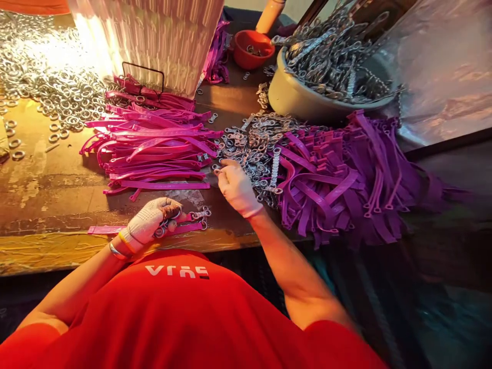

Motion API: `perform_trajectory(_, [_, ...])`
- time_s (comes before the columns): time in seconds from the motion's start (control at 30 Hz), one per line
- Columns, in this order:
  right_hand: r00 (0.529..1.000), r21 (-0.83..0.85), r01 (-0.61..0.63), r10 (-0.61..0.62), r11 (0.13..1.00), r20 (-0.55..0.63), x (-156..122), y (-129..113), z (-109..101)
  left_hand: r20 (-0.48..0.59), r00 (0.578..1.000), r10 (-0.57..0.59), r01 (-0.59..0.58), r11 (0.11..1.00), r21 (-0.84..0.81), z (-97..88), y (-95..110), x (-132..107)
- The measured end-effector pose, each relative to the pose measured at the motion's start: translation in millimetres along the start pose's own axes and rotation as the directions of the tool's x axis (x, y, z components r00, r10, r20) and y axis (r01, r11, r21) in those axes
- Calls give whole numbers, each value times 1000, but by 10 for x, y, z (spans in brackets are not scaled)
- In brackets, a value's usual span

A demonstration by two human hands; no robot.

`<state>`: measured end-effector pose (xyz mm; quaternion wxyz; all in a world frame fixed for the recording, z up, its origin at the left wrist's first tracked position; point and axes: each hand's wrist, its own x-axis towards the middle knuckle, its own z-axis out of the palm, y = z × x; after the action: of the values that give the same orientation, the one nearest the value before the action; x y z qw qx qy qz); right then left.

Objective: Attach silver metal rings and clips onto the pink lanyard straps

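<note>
A worn wooden surface is lit brightly from the upper left, where loose rings are heaped beyond the fingers. Several metal rings are held in the curled fingers of the gloved left hand. A pink strap is passed beneath that hand, its ringed end, with a small chain, being seen just to the right of the fingers. The fingers of the right hand are brought close together at the near edge of a chain pile; whether a piece is pinched cannot be told. Pink straps are stacked to the left of these fingers, purple straps are heaped to their right, and a tub is filled with chains farther beyond. White lettering is printed on the red shirt, but it is seen upside down and cannot be read surely.
</note>
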<state>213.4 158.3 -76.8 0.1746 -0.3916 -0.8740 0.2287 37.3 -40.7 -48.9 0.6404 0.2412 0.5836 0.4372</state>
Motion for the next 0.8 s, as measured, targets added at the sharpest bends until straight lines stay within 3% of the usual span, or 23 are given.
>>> perform_trajectory(0.07, [992,317,-124,124,940,18,-174,-184,24,-30,1000,-10,12,998,58,2,11,-17])
perform_trajectory(0.17, [978,555,-191,107,809,180,-423,-524,54,-63,997,34,-24,987,161,14,23,-20])
perform_trajectory(0.27, [967,552,-177,40,815,251,-564,-790,127,-32,988,154,-143,964,226,45,21,-20])
perform_trajectory(0.37, [949,575,-230,51,785,311,-607,-884,232,-11,975,223,-214,950,225,57,2,-33])
perform_trajectory(0.5, [963,718,-254,100,648,251,-622,-870,346,-35,982,184,-178,975,131,13,-32,-54])
perform_trajectory(0.63, [958,799,-262,245,541,148,-649,-902,404,-50,994,97,-98,995,-14,-32,-68,-68])
perform_trajectory(0.8, [920,894,-327,320,306,227,-657,-980,407,-125,984,128,-133,990,-36,-104,-96,-108])
